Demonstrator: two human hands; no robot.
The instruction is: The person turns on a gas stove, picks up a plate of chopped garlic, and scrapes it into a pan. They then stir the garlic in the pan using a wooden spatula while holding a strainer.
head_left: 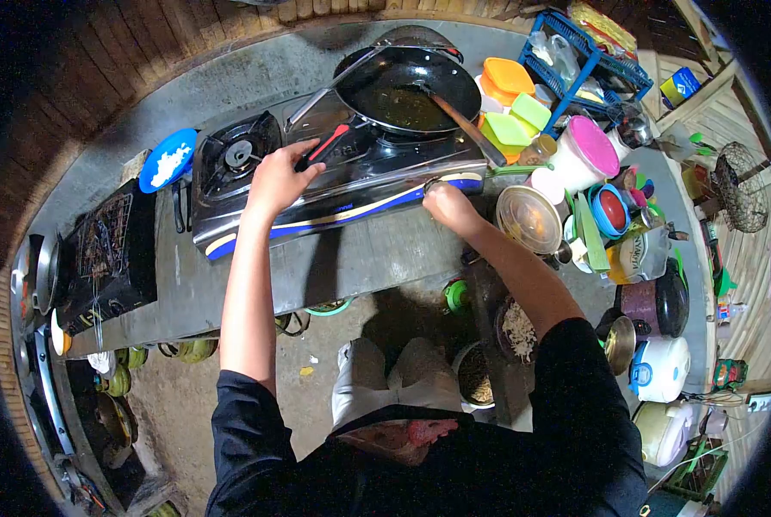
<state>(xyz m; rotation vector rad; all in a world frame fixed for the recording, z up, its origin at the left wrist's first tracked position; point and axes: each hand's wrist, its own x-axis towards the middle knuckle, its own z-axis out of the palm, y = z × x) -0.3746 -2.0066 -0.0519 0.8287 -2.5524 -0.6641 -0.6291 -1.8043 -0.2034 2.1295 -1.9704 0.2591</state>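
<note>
The two-burner gas stove [368, 172], with a dark top and a blue-and-cream front stripe, stands on the grey concrete desk [187, 289]. The left hand [280, 179] is over its top, thumb and fingers spread around a slim red utensil [329, 142]; whether they touch it is hard to make out. The right hand [451, 207] is curled narrow at the front panel, covering whatever its fingertips meet. On the right burner, mostly hidden beneath it, rests a black wok [398, 90] with a wooden-handled turner [463, 125] in it; the turner's head is unclear in the dark contents. A blue plate [157, 178] of white food sits left of the stove. Lidded tubs [585, 155] crowd the right side, partly overlapping. Below is a bare, stained floor [230, 414]; slatted wooden walling [101, 77] curves into the black rim of the view.
</note>
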